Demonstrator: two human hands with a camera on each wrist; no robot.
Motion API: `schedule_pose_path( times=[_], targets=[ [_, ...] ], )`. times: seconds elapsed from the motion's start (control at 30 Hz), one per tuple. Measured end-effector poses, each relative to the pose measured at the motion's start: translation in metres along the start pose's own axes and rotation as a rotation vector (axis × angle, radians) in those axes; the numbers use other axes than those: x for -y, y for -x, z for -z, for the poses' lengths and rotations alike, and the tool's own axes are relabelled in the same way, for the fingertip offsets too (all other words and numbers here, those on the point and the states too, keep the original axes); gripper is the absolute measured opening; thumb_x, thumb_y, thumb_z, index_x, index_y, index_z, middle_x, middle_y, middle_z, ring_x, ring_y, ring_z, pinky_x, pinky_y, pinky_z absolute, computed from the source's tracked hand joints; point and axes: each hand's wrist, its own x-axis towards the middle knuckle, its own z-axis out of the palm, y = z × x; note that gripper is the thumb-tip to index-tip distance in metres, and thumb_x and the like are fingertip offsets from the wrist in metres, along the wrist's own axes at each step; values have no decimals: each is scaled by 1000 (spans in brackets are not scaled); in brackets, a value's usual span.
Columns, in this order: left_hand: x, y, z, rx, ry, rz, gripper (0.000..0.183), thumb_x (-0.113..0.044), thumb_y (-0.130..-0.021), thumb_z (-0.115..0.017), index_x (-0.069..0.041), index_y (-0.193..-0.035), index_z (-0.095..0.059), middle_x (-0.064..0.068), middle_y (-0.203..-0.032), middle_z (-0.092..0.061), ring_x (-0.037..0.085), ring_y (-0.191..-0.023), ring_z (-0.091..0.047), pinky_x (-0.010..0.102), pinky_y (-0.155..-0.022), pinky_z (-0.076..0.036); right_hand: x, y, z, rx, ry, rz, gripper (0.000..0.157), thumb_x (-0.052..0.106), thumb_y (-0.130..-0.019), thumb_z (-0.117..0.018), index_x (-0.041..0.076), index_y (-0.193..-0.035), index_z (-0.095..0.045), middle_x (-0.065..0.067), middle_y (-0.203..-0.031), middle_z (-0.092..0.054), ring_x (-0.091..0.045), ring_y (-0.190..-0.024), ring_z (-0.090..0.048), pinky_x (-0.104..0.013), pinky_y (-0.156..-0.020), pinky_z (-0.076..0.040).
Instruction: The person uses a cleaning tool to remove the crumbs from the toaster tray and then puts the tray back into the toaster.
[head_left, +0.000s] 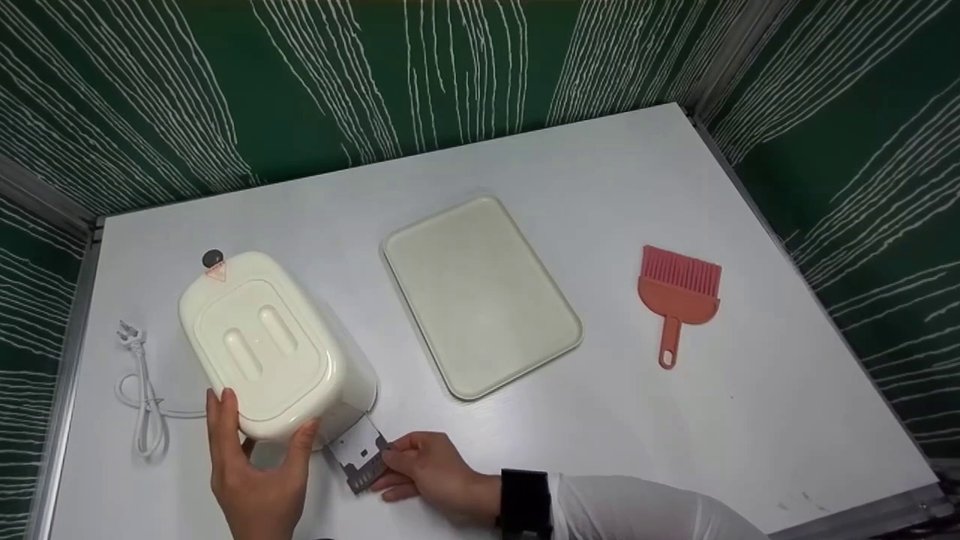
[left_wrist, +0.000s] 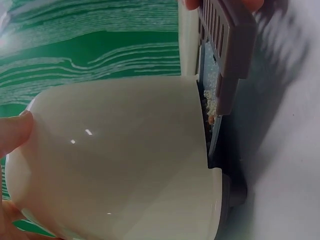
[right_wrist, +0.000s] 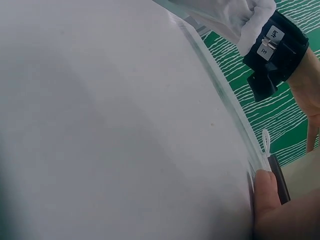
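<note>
A cream toaster [head_left: 262,337] with a lid over its top stands at the left of the table. My left hand [head_left: 259,480] grips its near end, thumb at one corner and fingers at the other. From the toaster's lower near end sticks out a crumb tray [head_left: 356,444], partly drawn out. My right hand [head_left: 435,472] pinches the tray's grey slotted handle between thumb and fingers. The left wrist view shows pale crumbs [left_wrist: 210,102] on the tray, close to the toaster's opening. In the right wrist view, most of the tray is hidden.
A shallow cream rectangular tray [head_left: 484,296] lies mid-table. Farther right lies a small pink-red brush [head_left: 679,300]. The toaster's white cord [head_left: 150,409] lies bundled at the left, its plug [head_left: 130,334] pointing away. Green walls [head_left: 480,75] with white streaks border the table.
</note>
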Motion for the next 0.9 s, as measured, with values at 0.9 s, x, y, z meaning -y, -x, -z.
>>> schedule_pose_path(
  times=[0.9],
  targets=[
    [0,1,-1,16,-32,14,104,-4,-74,-95,-4,-160,-38,27,-166,-29,44,-145,-41,5,-98,-37,-3,12,8,52,1,21,16,-3,-102,-57,-10,-112,-68,-26,-98,-76,-25,-83,-78,-32,-72,-64]
  ],
)
